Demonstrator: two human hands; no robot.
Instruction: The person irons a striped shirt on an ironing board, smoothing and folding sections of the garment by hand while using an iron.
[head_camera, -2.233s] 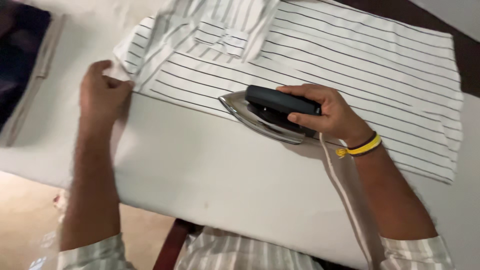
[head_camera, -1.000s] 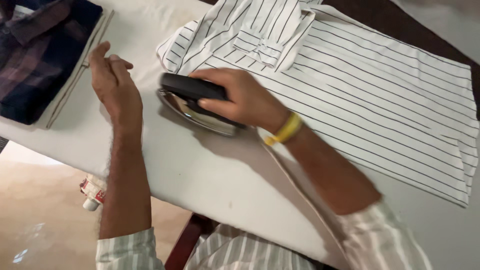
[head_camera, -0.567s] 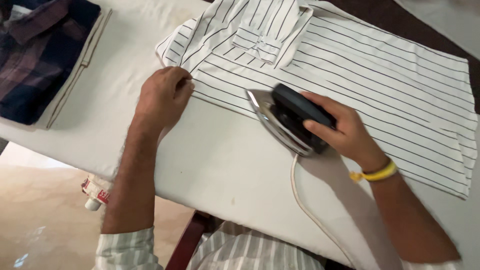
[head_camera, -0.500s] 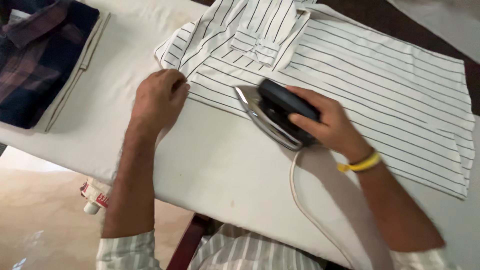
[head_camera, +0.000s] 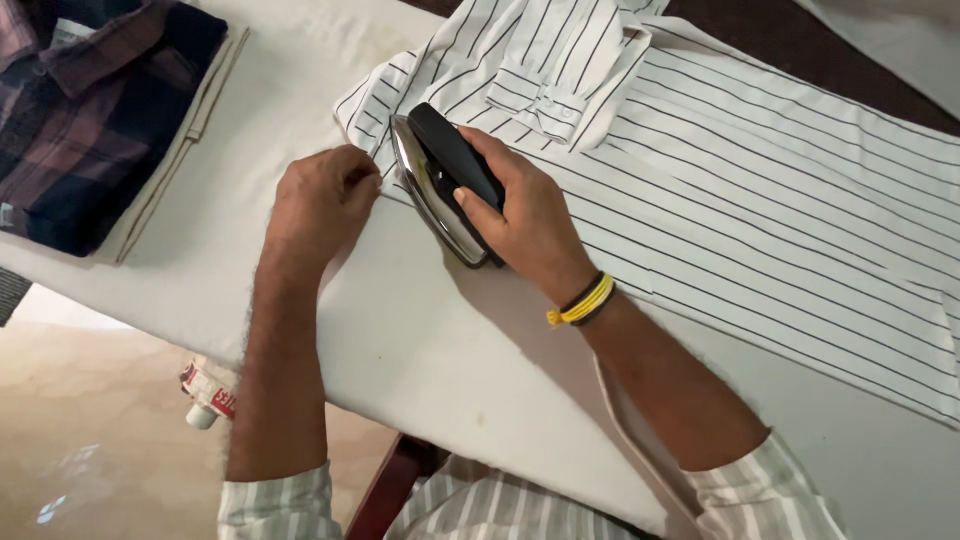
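Observation:
A white shirt with thin black stripes (head_camera: 760, 170) lies spread on the white padded table (head_camera: 420, 340), its cuffed sleeve folded over the top. My right hand (head_camera: 525, 215) grips the black handle of a steel iron (head_camera: 440, 185), which rests on the shirt's lower left edge. A yellow band circles that wrist. My left hand (head_camera: 320, 195) sits just left of the iron, fingers curled, pinching the shirt's edge at the corner.
A folded dark plaid shirt (head_camera: 85, 110) lies on a beige cloth at the table's left end. The iron's pale cord (head_camera: 625, 430) runs down toward me. A small white tube (head_camera: 210, 392) lies on the tan floor below the table's edge.
The iron has slid left along the shirt's lower edge toward the corner. My left hand stays at that corner holding the fabric.

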